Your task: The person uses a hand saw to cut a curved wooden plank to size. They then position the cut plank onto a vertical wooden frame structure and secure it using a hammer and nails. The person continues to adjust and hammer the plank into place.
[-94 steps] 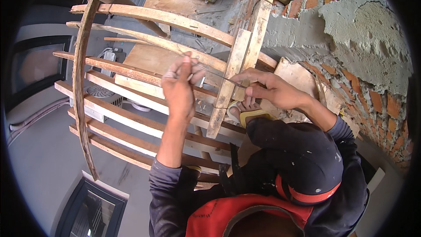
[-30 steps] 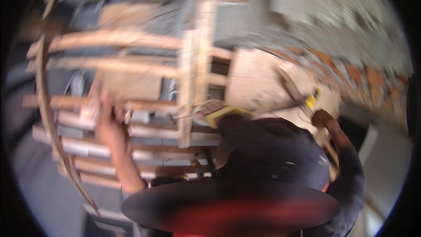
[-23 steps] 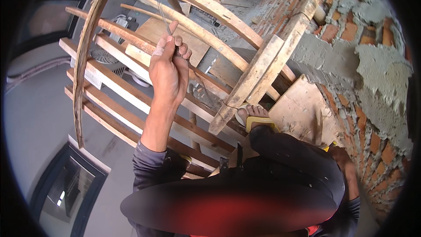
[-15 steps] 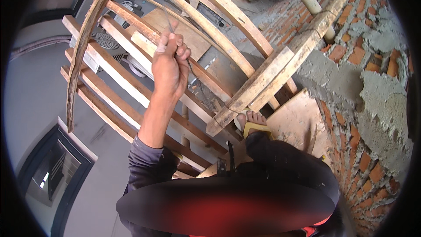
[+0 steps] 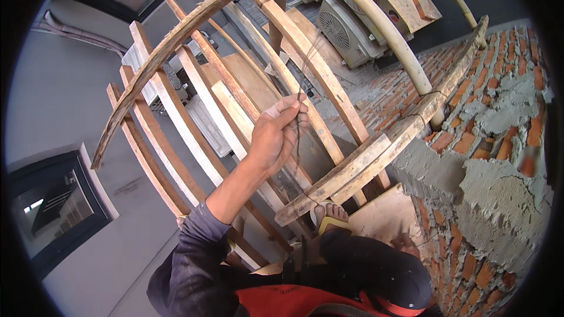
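Observation:
My left hand (image 5: 277,136) is raised over the wooden slats, its thumb and fingers pinched together on a bundle of thin dark wire (image 5: 301,79). Loose ends of the wire fan out above the fingers, and another length hangs below them toward the timber joint. Beneath the hand, long wooden battens (image 5: 226,132) run side by side. Two short thick timbers (image 5: 338,179) lie together at their near right end, with wire around the joint. My right hand (image 5: 405,245) is low beside my knee, smeared by motion, so its fingers cannot be made out.
My sandalled foot (image 5: 330,214) stands beside a plywood board (image 5: 385,217). A rough brick wall (image 5: 464,141) with mortar rises on the right. A curved timber (image 5: 170,47) crosses the slats at upper left. Bamboo poles (image 5: 388,29) and air-conditioner units (image 5: 343,29) are farther off.
My left hand has moved right and down in view with the wire still pinched. My right hand has come into view beside the knee. The view has shifted, showing more air-conditioner units.

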The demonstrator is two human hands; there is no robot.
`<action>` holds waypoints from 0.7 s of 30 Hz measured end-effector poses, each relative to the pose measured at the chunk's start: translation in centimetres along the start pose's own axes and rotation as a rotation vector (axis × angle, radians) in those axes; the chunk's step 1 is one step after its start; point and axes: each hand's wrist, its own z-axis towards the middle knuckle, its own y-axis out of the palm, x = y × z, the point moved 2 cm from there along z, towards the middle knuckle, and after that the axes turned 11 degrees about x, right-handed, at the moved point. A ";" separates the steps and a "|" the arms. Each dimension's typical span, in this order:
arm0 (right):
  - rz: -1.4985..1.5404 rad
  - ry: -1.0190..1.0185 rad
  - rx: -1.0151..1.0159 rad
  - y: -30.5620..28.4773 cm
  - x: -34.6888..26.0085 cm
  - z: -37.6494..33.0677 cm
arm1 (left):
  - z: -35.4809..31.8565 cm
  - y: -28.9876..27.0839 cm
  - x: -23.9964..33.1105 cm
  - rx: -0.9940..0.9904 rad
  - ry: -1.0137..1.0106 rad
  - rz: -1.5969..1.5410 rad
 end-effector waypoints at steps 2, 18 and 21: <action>0.051 -0.350 -0.095 -0.7 -3.3 1.0 | -0.4 0.0 0.0 -0.013 -0.003 -0.057; 0.804 -0.394 -0.240 -0.6 -19.8 9.3 | -2.0 1.6 -0.4 0.084 0.294 -0.227; 0.614 -0.784 -0.008 -0.7 -19.7 9.6 | -1.6 0.8 0.0 0.094 0.337 -0.191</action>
